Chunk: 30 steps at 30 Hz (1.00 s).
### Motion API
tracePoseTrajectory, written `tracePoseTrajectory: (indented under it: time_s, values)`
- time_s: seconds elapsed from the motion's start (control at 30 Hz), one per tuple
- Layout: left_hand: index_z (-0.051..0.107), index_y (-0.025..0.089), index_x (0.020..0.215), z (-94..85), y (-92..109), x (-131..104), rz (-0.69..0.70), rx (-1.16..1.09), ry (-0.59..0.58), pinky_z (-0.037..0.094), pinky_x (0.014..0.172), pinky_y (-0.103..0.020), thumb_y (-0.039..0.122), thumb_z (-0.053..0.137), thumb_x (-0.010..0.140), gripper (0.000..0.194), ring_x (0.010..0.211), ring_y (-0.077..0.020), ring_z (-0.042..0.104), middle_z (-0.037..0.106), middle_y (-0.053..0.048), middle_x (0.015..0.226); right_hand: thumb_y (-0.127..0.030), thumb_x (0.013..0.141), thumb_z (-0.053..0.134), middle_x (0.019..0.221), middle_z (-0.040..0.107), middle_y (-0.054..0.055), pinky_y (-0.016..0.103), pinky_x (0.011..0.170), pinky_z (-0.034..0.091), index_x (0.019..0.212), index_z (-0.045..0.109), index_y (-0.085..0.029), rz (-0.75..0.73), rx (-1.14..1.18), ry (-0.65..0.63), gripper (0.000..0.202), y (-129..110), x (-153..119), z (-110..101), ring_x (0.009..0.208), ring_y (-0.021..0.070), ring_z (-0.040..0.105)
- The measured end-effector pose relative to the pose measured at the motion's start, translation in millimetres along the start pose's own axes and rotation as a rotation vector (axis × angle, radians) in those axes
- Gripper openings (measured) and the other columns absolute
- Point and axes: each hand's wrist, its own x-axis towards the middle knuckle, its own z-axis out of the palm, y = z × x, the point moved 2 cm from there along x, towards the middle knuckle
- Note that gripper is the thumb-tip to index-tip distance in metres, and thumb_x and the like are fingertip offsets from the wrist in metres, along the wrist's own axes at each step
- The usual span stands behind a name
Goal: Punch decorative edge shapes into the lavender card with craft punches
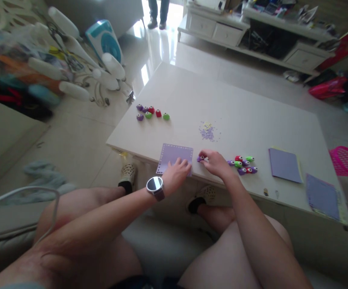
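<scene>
A purple sheet of paper (176, 154) with small holes punched along its edges lies at the near edge of the white table (186, 88). My left hand (177, 171) rests flat on the sheet, fingers apart. Just right of the paper, my right hand (215, 161) pinches a small purple craft punch (200, 159); the fingers partly cover it. Beyond that hand sits a cluster of purple, red and green craft punches (246, 163). Several more punches (158, 113) stand at the table's far left. A small heap of purple and yellow paper bits (207, 131) lies behind my hands.
On the right are a stack of purple sheets (285, 164) and another pile of punched sheets (322, 196). Two tiny objects (265, 192) lie near the front edge. A pink basket (347, 161) stands beyond the table. A person's legs (158, 12) show at the back.
</scene>
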Motion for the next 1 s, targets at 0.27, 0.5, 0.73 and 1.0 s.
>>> tracePoseTrajectory:
  time_s: [0.27, 0.5, 0.73, 1.0]
  values:
    - [0.054, 0.018, 0.139, 7.6, -17.9, -1.3, 0.062, -0.099, 0.031, 0.054, 0.109, -0.051, 0.006, 0.043, 0.098, 0.044, 0.141, -0.0317, 0.045, 0.054, -0.017, 0.145, -0.01, 0.091, 0.065, 0.107, 0.08, 0.008, 0.028, 0.088, 0.049, 0.106, 0.076, -0.021, -0.001, -0.005, -0.051, 0.022, -2.2, 10.5, 1.1, 0.1, 0.0218, 0.072]
    - [0.053, 0.014, 0.142, 13.5, -23.5, -1.6, 0.098, -0.098, 0.015, 0.054, 0.112, -0.05, 0.005, 0.041, 0.097, 0.047, 0.144, -0.033, 0.044, 0.051, -0.019, 0.151, -0.008, 0.092, 0.063, 0.108, 0.081, 0.008, 0.028, 0.089, 0.048, 0.107, 0.076, -0.022, -0.002, -0.017, -0.068, 0.025, -14.4, 9.7, 0.0, 0.101, 0.0224, 0.072]
    - [0.051, 0.016, 0.145, 14.5, -22.1, -3.8, 0.102, -0.122, 0.015, 0.055, 0.112, -0.053, 0.004, 0.041, 0.097, 0.05, 0.148, -0.0334, 0.043, 0.051, -0.02, 0.153, -0.009, 0.091, 0.066, 0.103, 0.082, 0.006, 0.028, 0.086, 0.049, 0.106, 0.076, -0.022, 0.007, -0.008, -0.087, 0.023, -15.0, 9.2, 3.4, 0.098, 0.0221, 0.074]
    - [0.05, 0.017, 0.144, 12.3, -21.3, -0.1, 0.106, -0.144, 0.019, 0.051, 0.116, -0.048, 0.002, 0.041, 0.096, 0.051, 0.149, -0.0303, 0.044, 0.052, -0.018, 0.152, -0.009, 0.092, 0.066, 0.103, 0.082, 0.006, 0.027, 0.086, 0.049, 0.107, 0.077, -0.023, 0.011, 0.02, -0.098, 0.023, -12.3, 13.3, 3.1, 0.098, 0.0224, 0.075]
